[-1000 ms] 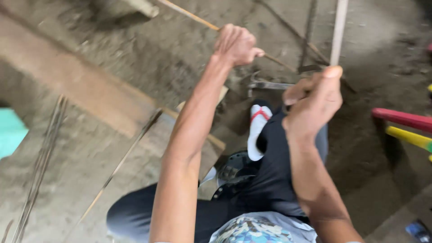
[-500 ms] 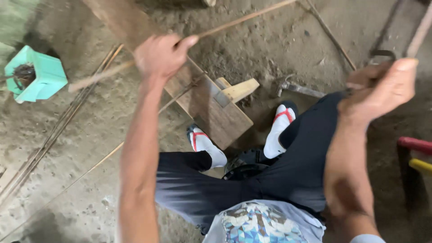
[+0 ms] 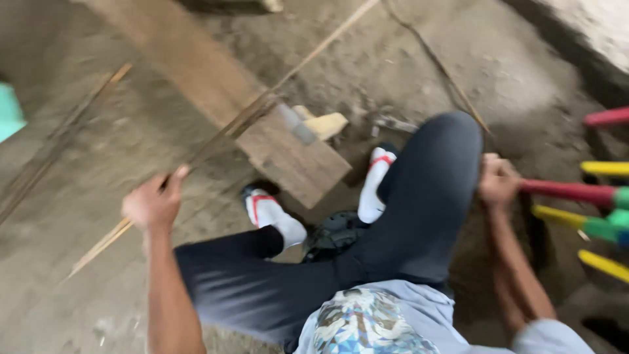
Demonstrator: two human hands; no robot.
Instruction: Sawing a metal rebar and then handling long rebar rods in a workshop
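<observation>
Hands grip stick and red bar.
Left hand [image 3: 152, 204] clasps a long stick [image 3: 216, 134]; right hand [image 3: 498, 182] closes around the red bar [image 3: 570, 192] beside it.

Your single head camera looks steeply down from close above your knees, facing the dirt floor [image 3: 537, 72] and wooden plank [image 3: 216, 92] ahead.

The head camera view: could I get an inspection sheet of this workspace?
Surface: dusty bare dirt floor.
Job's things: long thin bamboo strip lying across the weathered wooden plank.
Clutter: pale wood offcut; teal box at left edge.
Grippers: left hand closed on the strip; right hand gripping a red stick.
Cables: nothing seen.
Surroundings: yellow, green and red sticks at right.
</observation>
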